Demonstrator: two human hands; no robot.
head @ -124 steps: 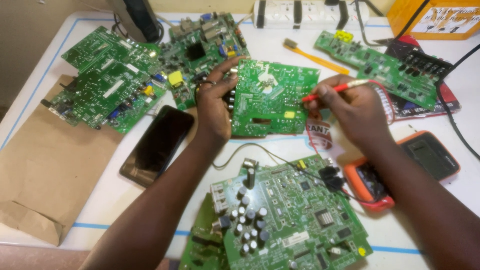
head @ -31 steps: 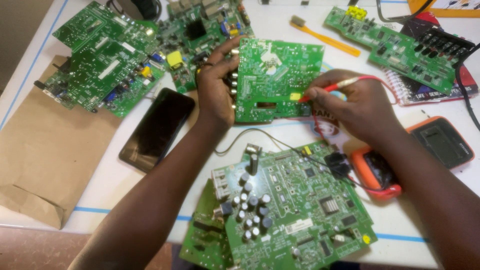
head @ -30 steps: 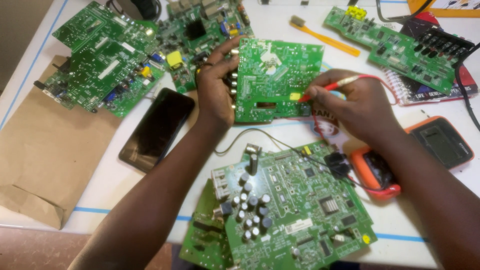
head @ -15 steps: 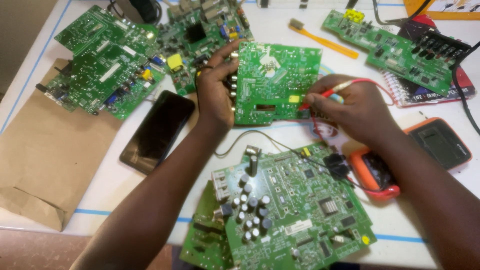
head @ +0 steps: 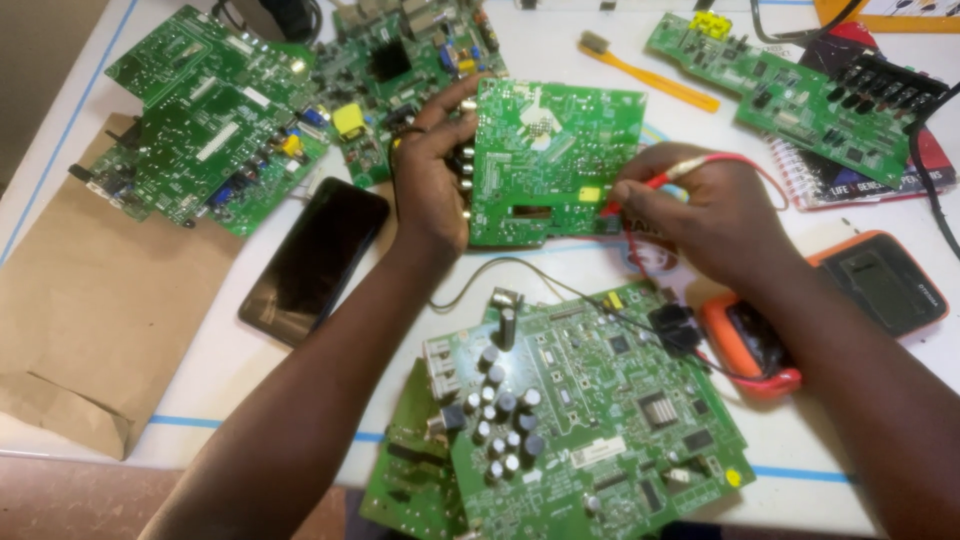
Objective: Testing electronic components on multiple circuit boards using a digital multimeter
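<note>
My left hand (head: 432, 170) grips the left edge of a green circuit board (head: 555, 160) that lies flat in the middle of the white table (head: 620, 260). My right hand (head: 705, 215) holds a red test probe (head: 662, 180) like a pen, its tip touching the board's lower right area near a yellow part. A red lead loops from the probe toward the orange multimeter (head: 855, 300) under my right forearm. A black lead (head: 560, 290) runs across the table below the board.
Several other green circuit boards lie around: two at the far left (head: 210, 120), one at the back (head: 400, 60), one at the far right (head: 790, 95), a large one at the front (head: 590, 410). A black phone (head: 315, 260), brown paper bag (head: 90, 330), yellow brush (head: 645, 70).
The probe tip has shifted slightly on the board. My left hand keeps its grip on the board's edge. The view has drifted a little.
</note>
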